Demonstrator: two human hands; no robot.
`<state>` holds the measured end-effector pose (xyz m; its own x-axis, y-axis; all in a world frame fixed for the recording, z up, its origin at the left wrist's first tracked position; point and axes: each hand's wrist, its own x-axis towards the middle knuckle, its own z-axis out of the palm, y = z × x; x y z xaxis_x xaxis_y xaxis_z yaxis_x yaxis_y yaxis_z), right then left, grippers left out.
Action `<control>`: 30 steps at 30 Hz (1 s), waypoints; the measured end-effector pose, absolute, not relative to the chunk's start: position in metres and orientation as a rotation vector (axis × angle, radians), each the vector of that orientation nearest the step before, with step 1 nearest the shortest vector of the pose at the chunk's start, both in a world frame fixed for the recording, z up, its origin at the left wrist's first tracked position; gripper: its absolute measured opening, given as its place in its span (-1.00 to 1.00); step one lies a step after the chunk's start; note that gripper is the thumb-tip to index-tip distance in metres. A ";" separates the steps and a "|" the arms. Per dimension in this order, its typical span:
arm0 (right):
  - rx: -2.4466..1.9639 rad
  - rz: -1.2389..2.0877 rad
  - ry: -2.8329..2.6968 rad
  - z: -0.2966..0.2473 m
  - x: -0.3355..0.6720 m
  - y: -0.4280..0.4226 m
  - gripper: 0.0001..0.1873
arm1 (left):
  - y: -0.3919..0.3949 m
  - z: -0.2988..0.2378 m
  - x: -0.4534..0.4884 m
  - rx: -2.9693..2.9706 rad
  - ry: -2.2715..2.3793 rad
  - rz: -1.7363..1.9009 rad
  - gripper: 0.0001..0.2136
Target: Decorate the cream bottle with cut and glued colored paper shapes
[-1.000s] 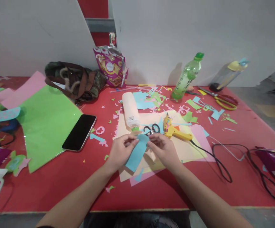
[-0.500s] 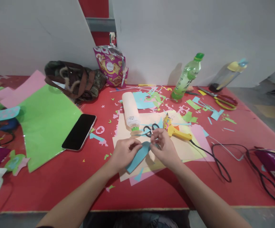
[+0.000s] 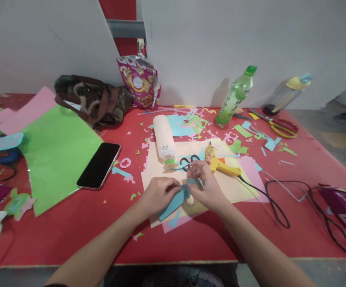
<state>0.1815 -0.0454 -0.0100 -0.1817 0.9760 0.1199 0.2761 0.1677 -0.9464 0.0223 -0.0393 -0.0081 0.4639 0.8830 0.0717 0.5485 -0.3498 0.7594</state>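
Blue strip [image 3: 173, 205] slanted over pale sheet [image 3: 152, 169]. Left hand [image 3: 159, 195] has thumb and fingers clamped on strip; right hand [image 3: 206, 187] curled at upper end (can't tell if fingers grip). Scissors [image 3: 185, 164] just beyond, glue gun [image 3: 226, 168] to their right.

Muted light casts a soft shadow left of the green bottle [image 3: 234, 95]; outer edges look stretched.
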 end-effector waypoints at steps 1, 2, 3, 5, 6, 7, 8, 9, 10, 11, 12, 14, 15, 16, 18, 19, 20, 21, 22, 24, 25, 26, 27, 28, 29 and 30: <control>-1.221 1.086 -1.638 -0.010 0.181 -0.046 -0.55 | -0.039 -0.008 0.022 2.037 1.179 0.635 -0.84; -1.220 1.110 -1.661 -0.011 0.180 -0.046 -0.54 | -0.039 -0.008 0.023 2.033 1.173 0.633 -0.85; -1.221 1.126 -1.676 -0.011 0.180 -0.047 -0.54 | -0.039 -0.007 0.023 2.030 1.170 0.632 -0.85; -1.234 1.123 -1.655 -0.013 0.181 -0.047 -0.56 | -0.039 -0.007 0.023 2.021 1.176 0.637 -0.85; -1.242 1.103 -1.626 -0.013 0.182 -0.046 -0.57 | -0.039 -0.007 0.023 2.015 1.184 0.646 -0.85; -1.249 1.082 -1.589 -0.013 0.182 -0.045 -0.59 | -0.039 -0.006 0.023 2.009 1.193 0.660 -0.86; -1.252 1.070 -1.557 -0.013 0.183 -0.044 -0.61 | -0.039 -0.006 0.023 2.001 1.202 0.676 -0.86; -1.254 1.072 -1.539 -0.013 0.183 -0.043 -0.62 | -0.039 -0.006 0.023 1.990 1.213 0.692 -0.86; -1.253 1.090 -1.537 -0.013 0.183 -0.043 -0.62 | -0.039 -0.005 0.024 1.978 1.223 0.705 -0.87; -1.254 1.117 -1.550 -0.013 0.183 -0.043 -0.61 | -0.040 -0.005 0.024 1.964 1.231 0.714 -0.87; -1.259 1.144 -1.566 -0.013 0.182 -0.043 -0.60 | -0.040 -0.004 0.024 1.949 1.236 0.719 -0.88; -1.276 1.183 -1.581 -0.013 0.181 -0.043 -0.60 | -0.040 -0.004 0.024 1.917 1.239 0.727 -0.89; -1.285 1.187 -1.572 -0.013 0.181 -0.043 -0.61 | -0.040 -0.004 0.024 1.903 1.242 0.732 -0.89; -1.294 1.179 -1.550 -0.013 0.181 -0.042 -0.62 | -0.040 -0.005 0.024 1.887 1.249 0.737 -0.89; -1.301 1.144 -1.483 -0.013 0.183 -0.041 -0.65 | -0.039 -0.006 0.024 1.837 1.270 0.752 -0.89; -1.301 1.126 -1.448 -0.013 0.183 -0.040 -0.66 | -0.039 -0.006 0.024 1.798 1.280 0.765 -0.89; -1.301 1.119 -1.415 -0.013 0.183 -0.040 -0.65 | -0.039 -0.007 0.024 1.750 1.290 0.781 -0.89; -1.300 1.133 -1.390 -0.014 0.183 -0.040 -0.64 | -0.039 -0.007 0.024 1.693 1.302 0.799 -0.89; -1.303 1.173 -1.375 -0.014 0.182 -0.040 -0.61 | -0.038 -0.007 0.024 1.633 1.314 0.820 -0.88; -1.315 1.307 -1.374 -0.014 0.179 -0.042 -0.58 | -0.038 -0.007 0.024 1.522 1.337 0.864 -0.87; -1.324 1.380 -1.384 -0.013 0.177 -0.043 -0.61 | -0.039 -0.007 0.024 1.477 1.343 0.882 -0.86; -1.336 1.439 -1.399 -0.013 0.176 -0.044 -0.66 | -0.039 -0.007 0.025 1.440 1.341 0.897 -0.86; -1.350 1.473 -1.415 -0.013 0.174 -0.045 -0.74 | -0.039 -0.007 0.025 1.410 1.335 0.911 -0.86; -1.364 1.480 -1.431 -0.013 0.173 -0.045 -0.81 | -0.039 -0.007 0.025 1.383 1.324 0.922 -0.86; -1.378 1.462 -1.439 -0.013 0.173 -0.046 -0.88 | -0.039 -0.007 0.024 1.354 1.307 0.931 -0.86; -1.388 1.434 -1.433 -0.013 0.173 -0.045 -0.91 | -0.039 -0.008 0.024 1.322 1.285 0.944 -0.86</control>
<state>0.1730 -0.0453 -0.0133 -0.2085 0.9538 -0.2163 0.2159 -0.1708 -0.9613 0.0244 -0.0385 -0.0076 0.1231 0.9859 -0.1136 0.1860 0.0896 0.9785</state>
